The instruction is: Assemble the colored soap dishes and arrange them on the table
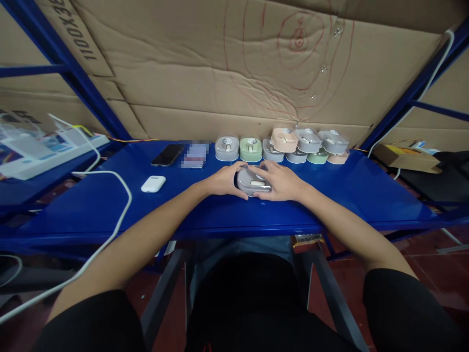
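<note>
Between my two hands, on the blue table [176,208], is a grey rounded case with a clear lid [246,180] and a small white piece showing on top. The fingers of my left hand [225,180] curve round its left side. From the right, my right hand [280,181] wraps the other side, its fingertips over the lid and thumb at the front. Just behind stand similar cases in a row: a grey one [226,148], a green one [250,149] and several more, with a peach one [284,140] among those stacked on top.
Left of my hands lie a white earbud case [153,184], a black phone [166,155] and a second, blurred device [195,154]. A white cable [126,195] crosses the table's left side. Power strips [54,156] sit far left, an open cardboard box [406,159] at right. Cardboard [183,73] walls the back.
</note>
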A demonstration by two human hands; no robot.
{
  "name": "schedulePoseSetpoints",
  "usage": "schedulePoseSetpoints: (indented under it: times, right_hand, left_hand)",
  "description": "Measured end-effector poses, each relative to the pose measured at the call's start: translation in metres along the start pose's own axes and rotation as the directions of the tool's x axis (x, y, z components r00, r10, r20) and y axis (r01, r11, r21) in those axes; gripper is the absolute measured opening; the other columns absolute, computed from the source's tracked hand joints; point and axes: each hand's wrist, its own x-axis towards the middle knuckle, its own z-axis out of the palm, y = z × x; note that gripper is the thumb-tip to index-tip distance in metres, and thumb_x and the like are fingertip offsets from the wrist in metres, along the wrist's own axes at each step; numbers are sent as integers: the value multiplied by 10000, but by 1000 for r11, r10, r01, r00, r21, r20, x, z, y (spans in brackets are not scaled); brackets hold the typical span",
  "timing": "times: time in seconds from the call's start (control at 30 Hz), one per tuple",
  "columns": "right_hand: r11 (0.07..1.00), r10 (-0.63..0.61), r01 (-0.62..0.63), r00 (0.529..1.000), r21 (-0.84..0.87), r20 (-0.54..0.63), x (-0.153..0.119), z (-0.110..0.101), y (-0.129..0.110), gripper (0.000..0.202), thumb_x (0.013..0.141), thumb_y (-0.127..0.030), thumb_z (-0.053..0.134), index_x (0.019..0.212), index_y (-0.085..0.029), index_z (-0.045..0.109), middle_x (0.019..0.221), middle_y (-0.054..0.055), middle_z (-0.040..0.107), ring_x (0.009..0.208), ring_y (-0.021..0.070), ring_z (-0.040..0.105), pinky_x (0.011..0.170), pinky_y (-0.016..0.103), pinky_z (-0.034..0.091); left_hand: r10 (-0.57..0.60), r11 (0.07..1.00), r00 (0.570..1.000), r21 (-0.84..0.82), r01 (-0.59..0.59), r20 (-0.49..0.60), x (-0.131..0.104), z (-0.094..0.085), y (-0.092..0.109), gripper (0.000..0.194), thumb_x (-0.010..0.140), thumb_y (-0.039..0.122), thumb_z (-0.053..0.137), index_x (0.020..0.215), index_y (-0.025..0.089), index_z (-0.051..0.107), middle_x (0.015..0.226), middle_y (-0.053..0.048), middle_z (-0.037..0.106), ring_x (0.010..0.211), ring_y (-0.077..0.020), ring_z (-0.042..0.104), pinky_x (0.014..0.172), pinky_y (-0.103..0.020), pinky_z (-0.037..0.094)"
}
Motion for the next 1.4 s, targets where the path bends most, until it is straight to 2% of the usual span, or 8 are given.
schedulePoseSetpoints:
  times: [0.37,0.63,0.9,1.0,1.17,1.23,1.3,1.4]
  right_hand:
    - [987,-6,6,1000,163,3,-1,5,9,1011,990,-743,738,1822,-269,412,1504,206,613,1321,427,651,1088,592,613]
    - [929,24,-16,1000,371,-18,-2,11,34,1063,922,-736,848,1799,-302,432,1506,161,702,1390,408,671,1225,636,540]
    - [978,149,-108,962,180,-230,-5,-23,28,992,928,-709,789,1786,-315,485,1593,166,649,1432,451,631,1233,662,512]
    - [942,319,-330,845,51,-430,-17,-52,48,1010,955,-722,738,1812,-283,434,1636,206,597,1476,517,573,1223,736,474]
    - [694,560,-715,458,89,-691,-45,-74,130,936,1022,-680,626,1780,-165,438,1563,283,579,1445,505,584,1159,715,500]
    - [614,613,-777,357,141,-705,-53,-71,163,925,985,-663,680,1738,-163,484,1512,269,606,1399,479,607,1139,688,509]
    - [541,672,-820,287,188,-682,-56,-64,185,893,943,-626,754,1694,-191,547,1489,253,629,1371,448,622,1157,647,498]
    - [477,727,-860,270,182,-631,-54,-52,199,872,910,-618,816,1664,-239,596,1483,232,652,1375,448,630,1182,639,471]
  left_hand:
    - [47,999,999,4,-47,-5,-2,1,10,1074,663,645,1028,1555,228,599,1584,-195,705,1459,-465,682,1224,-602,535]
    - [48,990,998,-133,-54,-46,1,-9,-7,966,672,546,1024,1513,244,657,1458,-155,781,1348,-397,757,1213,-624,567]
    - [11,920,979,-382,-90,-203,1,-18,-4,949,782,584,957,1566,232,556,1571,-205,688,1483,-401,675,1284,-592,533]
    - [19,901,963,-413,-132,-267,0,-22,-5,751,922,616,829,1524,242,580,1448,-179,729,1383,-370,719,1223,-588,576]
    - [-5,918,968,-386,-96,-253,-1,-19,-4,650,941,556,818,1462,218,625,1388,-177,737,1226,-329,740,1095,-545,620]
    - [-9,922,971,-377,-85,-239,-1,-16,-3,621,930,525,835,1435,219,642,1365,-164,743,1162,-299,742,1030,-498,625]
    - [-7,922,971,-378,-86,-239,-1,-14,-3,583,915,496,856,1393,225,664,1323,-145,755,1098,-271,741,965,-452,619]
    - [-10,921,970,-380,-86,-243,-1,-14,-3,534,899,464,877,1341,228,692,1269,-128,768,1042,-249,738,903,-413,606]
